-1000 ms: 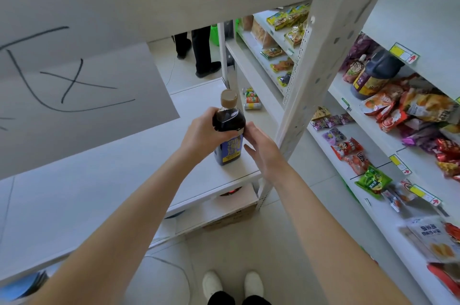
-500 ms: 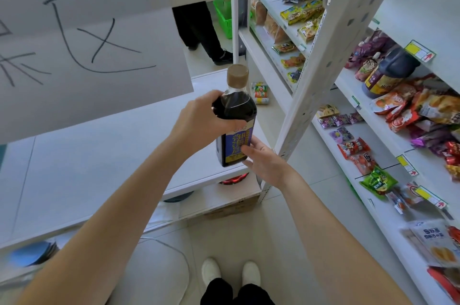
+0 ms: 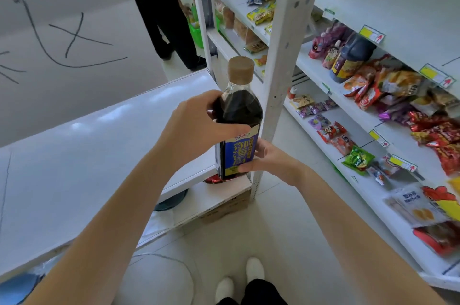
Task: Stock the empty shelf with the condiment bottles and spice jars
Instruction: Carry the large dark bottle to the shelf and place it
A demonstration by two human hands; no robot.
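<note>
A dark sauce bottle (image 3: 237, 115) with a tan cap and blue label is held upright in the air, just in front of the right end of the bare white shelf (image 3: 87, 150). My left hand (image 3: 196, 125) grips its shoulder from the left. My right hand (image 3: 266, 157) holds the lower label from the right, fingers curled round it. The bottle's base is above the shelf's front edge. A second, larger dark sauce bottle (image 3: 353, 58) lies among the snacks on the right-hand rack.
A white upright post (image 3: 281, 75) stands right behind the bottle. Snack packets (image 3: 388, 95) fill the shelves on the right. A cardboard box (image 3: 224, 202) sits under the shelf. A person's dark legs (image 3: 171, 28) stand in the aisle beyond. A paper sign (image 3: 62, 38) hangs upper left.
The bottle has been lifted off the shelf surface and drawn nearer to me. My right hand has slid from the bottle's side down to its lower label.
</note>
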